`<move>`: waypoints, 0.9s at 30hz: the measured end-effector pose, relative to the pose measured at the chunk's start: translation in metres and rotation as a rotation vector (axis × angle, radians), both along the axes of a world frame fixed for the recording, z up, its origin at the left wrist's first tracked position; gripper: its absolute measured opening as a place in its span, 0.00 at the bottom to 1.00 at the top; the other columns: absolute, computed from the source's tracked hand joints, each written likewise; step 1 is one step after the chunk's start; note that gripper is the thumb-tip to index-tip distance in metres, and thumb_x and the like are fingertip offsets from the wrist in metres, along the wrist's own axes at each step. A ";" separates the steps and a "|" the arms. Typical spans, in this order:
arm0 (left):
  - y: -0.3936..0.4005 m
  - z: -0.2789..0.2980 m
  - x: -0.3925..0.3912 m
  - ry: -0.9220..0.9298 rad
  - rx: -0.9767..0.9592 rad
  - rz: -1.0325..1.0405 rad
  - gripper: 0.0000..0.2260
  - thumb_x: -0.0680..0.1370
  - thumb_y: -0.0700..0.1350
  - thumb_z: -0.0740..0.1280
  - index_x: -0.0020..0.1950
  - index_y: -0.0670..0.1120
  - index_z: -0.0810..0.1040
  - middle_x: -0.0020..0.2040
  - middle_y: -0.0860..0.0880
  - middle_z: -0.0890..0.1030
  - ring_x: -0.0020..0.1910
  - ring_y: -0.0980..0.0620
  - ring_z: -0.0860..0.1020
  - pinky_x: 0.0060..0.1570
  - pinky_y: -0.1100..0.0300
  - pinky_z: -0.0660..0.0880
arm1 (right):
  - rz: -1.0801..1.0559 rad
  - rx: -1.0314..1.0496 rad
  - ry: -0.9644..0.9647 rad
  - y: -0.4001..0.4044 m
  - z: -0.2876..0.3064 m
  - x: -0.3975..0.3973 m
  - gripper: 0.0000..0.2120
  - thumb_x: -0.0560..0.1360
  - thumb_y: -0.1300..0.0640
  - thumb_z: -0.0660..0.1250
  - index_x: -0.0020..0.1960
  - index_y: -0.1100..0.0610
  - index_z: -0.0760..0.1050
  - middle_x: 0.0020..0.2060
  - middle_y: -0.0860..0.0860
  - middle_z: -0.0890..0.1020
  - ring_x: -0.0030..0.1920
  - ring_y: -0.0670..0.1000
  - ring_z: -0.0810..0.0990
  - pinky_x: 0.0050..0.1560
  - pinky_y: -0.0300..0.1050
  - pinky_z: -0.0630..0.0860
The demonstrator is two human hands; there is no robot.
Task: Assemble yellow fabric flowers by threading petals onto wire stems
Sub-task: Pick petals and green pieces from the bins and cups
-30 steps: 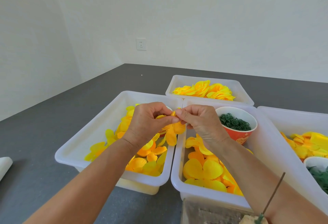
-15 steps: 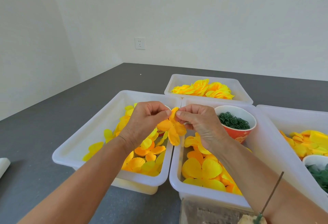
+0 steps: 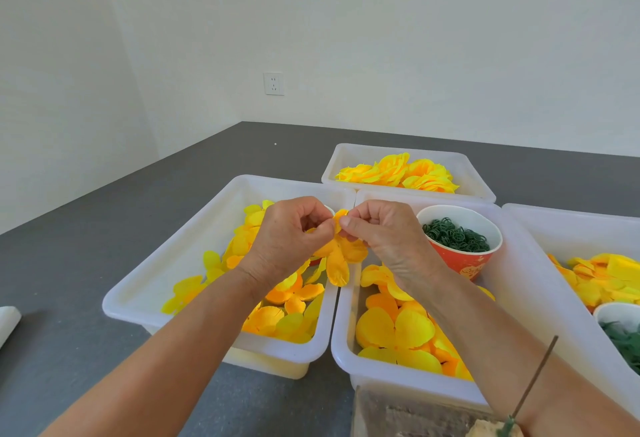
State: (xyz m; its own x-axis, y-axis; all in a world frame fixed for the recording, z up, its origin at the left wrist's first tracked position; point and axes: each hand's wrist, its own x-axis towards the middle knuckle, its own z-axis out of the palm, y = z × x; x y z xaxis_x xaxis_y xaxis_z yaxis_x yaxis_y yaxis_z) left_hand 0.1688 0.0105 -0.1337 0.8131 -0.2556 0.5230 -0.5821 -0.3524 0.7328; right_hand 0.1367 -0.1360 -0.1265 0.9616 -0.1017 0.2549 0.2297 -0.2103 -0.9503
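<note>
Both hands meet over the seam between 2 white tubs. Left hand [image 3: 287, 246] and right hand [image 3: 384, 235] each pinch the same yellow-orange petal piece [image 3: 337, 256] between thumb and curled fingers, fingertips almost touching at its top edge; the lobes hang loose below, above the tub rims, clear of the loose stock. Looks like the separating or opening step: a single petal layer is being teased out or its centre found before threading. No wire is visible between the fingers, so I cannot tell whether a stem is already through it. Left tub [image 3: 145, 284] holds loose petals [image 3: 294, 298], mixed yellow and orange. Middle tub [image 3: 341, 350] holds larger petal pieces [image 3: 394, 329] plus a red paper cup [image 3: 464, 263] of small dark green rings [image 3: 453, 239]. Far tub [image 3: 474, 180] carries finished flowers [image 3: 401, 173], so several are already done. Right tub [image 3: 554, 228] has more petals and a white cup, partly cut off at the frame edge. A thin stem [image 3: 536, 377] stands upright in a block at the lower right, near the right forearm, on the grey worktop [image 3: 86, 228]. Next move, by my reading: free 1 hand while the other keeps the pinch, find the petal's centre hole, and bring it to a stem tip. The fabric is limp, so it needs a firm pinch near the centre and a straight push down the wire.
</note>
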 end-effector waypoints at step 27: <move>0.010 0.005 0.006 0.018 -0.201 0.496 0.07 0.71 0.34 0.66 0.34 0.43 0.74 0.31 0.41 0.78 0.31 0.42 0.78 0.33 0.50 0.78 | 0.095 0.150 -0.050 0.005 0.005 -0.005 0.16 0.72 0.70 0.67 0.58 0.58 0.74 0.39 0.58 0.78 0.37 0.48 0.78 0.41 0.36 0.77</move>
State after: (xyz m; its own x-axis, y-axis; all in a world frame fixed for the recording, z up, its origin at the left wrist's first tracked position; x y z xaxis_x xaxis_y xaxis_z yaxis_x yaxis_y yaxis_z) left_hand 0.1748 0.0202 -0.1287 0.8200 0.2654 0.5071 -0.3681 -0.4339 0.8223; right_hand 0.1321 -0.1310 -0.1219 0.9551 -0.0513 0.2918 0.2899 -0.0417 -0.9562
